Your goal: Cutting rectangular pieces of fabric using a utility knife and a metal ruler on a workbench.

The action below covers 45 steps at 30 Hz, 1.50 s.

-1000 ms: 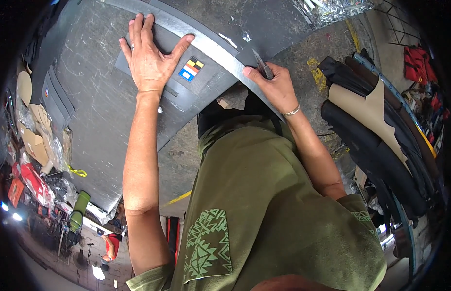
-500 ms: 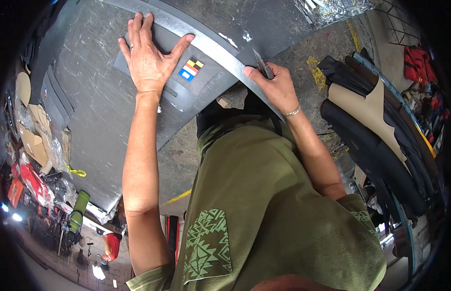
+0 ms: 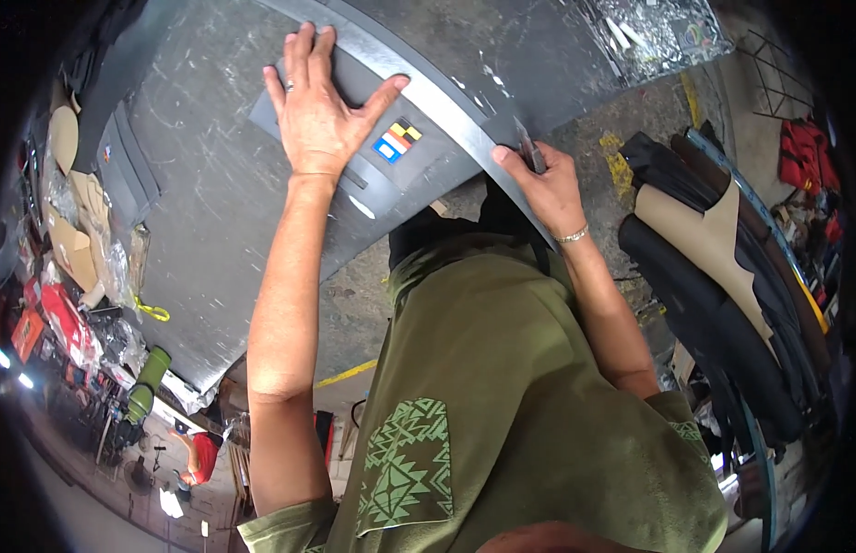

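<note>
My left hand [image 3: 319, 124] lies flat with its fingers spread, pressing on a grey sheet [image 3: 419, 175] and along the edge of a long metal straightedge [image 3: 451, 112]. Its thumb reaches onto the metal. A small patch of coloured flag-like squares [image 3: 398, 140] sits on the sheet beside that thumb. In my right hand [image 3: 552, 189] is a utility knife [image 3: 530, 150], its blade pointing away from me. The right thumb rests against the straightedge near its closer end. Whether the blade touches the material, I cannot tell.
The dark, scratched worktable [image 3: 207, 184] carries more grey pieces [image 3: 128, 161] at the left. Plastic-wrapped scraps [image 3: 672, 37] lie at its far right. Rolls of black material [image 3: 695, 286] stand to my right. A person in red [image 3: 203, 458] is in the lower left background.
The whole view has swung, so table and hands appear farther right. Both hands stay at about the same places on the straightedge, and the knife remains in my right hand.
</note>
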Each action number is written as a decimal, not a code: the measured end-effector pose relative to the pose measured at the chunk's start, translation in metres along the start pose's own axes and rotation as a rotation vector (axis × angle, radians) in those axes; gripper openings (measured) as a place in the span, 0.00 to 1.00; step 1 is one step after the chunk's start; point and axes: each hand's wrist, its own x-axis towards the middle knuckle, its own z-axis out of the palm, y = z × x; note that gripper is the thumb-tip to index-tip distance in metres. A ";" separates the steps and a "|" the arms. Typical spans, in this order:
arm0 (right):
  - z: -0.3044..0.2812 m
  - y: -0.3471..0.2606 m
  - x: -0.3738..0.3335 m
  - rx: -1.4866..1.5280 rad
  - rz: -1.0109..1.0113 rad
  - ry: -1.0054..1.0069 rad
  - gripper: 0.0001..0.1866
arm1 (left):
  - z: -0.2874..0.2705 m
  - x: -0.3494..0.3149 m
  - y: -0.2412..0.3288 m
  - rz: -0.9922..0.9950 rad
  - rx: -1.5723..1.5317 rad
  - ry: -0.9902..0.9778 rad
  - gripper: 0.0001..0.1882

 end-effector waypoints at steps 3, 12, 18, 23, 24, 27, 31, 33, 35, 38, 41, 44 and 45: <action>0.001 0.000 0.000 0.044 0.049 0.013 0.18 | -0.002 0.000 0.001 -0.017 -0.005 -0.016 0.54; 0.003 0.004 0.000 0.100 0.045 0.019 0.17 | -0.005 0.000 0.002 -0.044 -0.026 -0.047 0.53; 0.001 0.001 -0.001 0.127 0.047 -0.006 0.17 | -0.006 0.000 0.001 -0.049 -0.041 -0.059 0.51; 0.002 -0.001 -0.002 0.138 0.045 0.009 0.17 | -0.006 0.000 0.001 -0.058 -0.047 -0.065 0.51; 0.002 0.001 -0.002 0.128 0.041 0.011 0.18 | -0.006 0.000 0.001 -0.059 -0.047 -0.067 0.51; 0.002 0.005 -0.001 0.099 0.045 0.011 0.19 | -0.005 0.000 0.000 -0.054 -0.029 -0.074 0.51; 0.004 0.000 -0.002 0.092 0.044 0.032 0.20 | -0.007 0.000 0.002 -0.059 -0.027 -0.082 0.50; 0.004 0.004 -0.001 0.093 0.038 0.030 0.21 | -0.008 0.001 0.003 -0.064 -0.033 -0.084 0.49; 0.004 0.003 -0.001 0.106 0.040 0.027 0.20 | -0.008 0.001 0.003 -0.065 -0.027 -0.086 0.49; 0.004 0.005 -0.001 0.120 0.053 0.020 0.20 | -0.008 0.001 0.003 -0.065 -0.028 -0.087 0.50; 0.004 0.004 -0.001 0.125 0.057 0.019 0.19 | -0.008 0.001 0.003 -0.064 -0.024 -0.086 0.50; 0.005 0.003 -0.001 0.136 0.041 0.026 0.18 | -0.007 0.001 0.003 -0.062 -0.021 -0.086 0.50; 0.005 0.003 -0.001 0.144 0.030 0.031 0.17 | -0.007 0.001 0.003 -0.062 -0.021 -0.086 0.50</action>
